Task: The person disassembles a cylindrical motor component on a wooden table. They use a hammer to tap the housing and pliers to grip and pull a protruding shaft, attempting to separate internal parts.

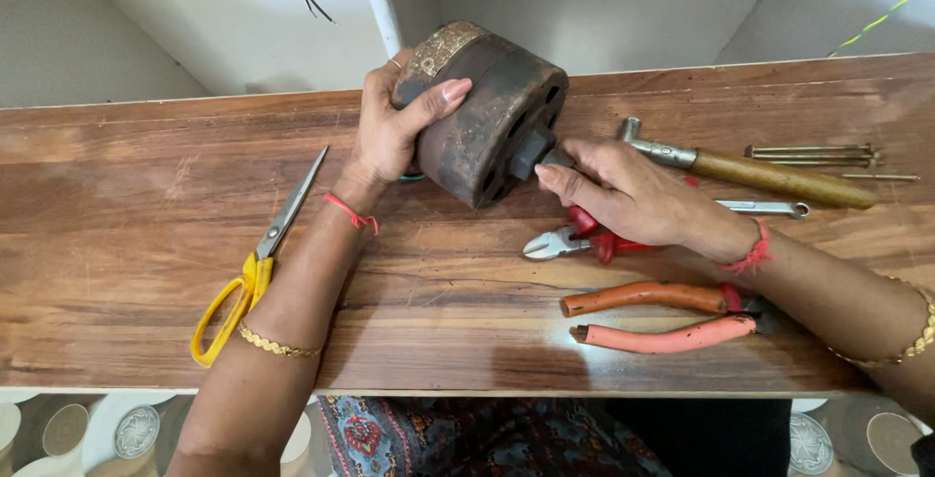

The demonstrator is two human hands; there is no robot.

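Observation:
My left hand point(394, 127) grips a heavy, round, rusty dark metal motor body point(482, 107), tilted on edge on the wooden table point(146, 234). My right hand point(628, 190) pinches the dark shaft stub point(534, 151) sticking out of the body's flat face. Under my right hand lie red-handled cutters point(570, 241), partly hidden by it.
Yellow-handled scissors point(255, 268) lie left of my left arm. Orange-handled pliers point(662, 316) sit near the front edge on the right. A wooden-handled hammer point(760, 173), a slim metal spanner point(765, 208) and several long bolts point(818, 156) lie at the back right. A white pipe point(380, 0) runs up the wall.

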